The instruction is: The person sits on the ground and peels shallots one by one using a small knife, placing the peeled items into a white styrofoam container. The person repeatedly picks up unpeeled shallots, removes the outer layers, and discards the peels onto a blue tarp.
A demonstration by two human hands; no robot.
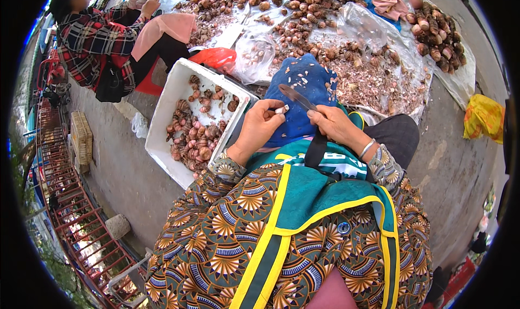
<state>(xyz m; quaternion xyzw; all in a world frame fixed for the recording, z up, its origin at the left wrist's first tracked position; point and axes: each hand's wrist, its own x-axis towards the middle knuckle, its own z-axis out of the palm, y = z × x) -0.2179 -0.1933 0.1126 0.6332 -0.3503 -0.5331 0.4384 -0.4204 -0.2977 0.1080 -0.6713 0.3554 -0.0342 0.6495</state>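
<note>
My left hand (262, 124) pinches a small pale peeled piece (282, 109), probably taro, between thumb and fingers. In my right hand (335, 124) is a knife, its handle mostly hidden by my fingers. The broad, stained knife blade (294, 95) points up and left, just right of the peeled piece and apart from it. Both hands are over a blue cloth (280, 81) on my lap, which is strewn with peel scraps. Left of my left hand stands a white foam box (160, 136) with many small brown-and-pink taro corms (195, 136) inside.
Ahead, plastic sheeting holds heaps of taro (321, 2) and peelings (373, 81). More large taro (436, 36) lie at the right. A person in a plaid shirt (89, 44) sits at upper left. A red plastic bag (215, 59), a yellow bag (483, 118) and a metal railing (77, 203) surround me.
</note>
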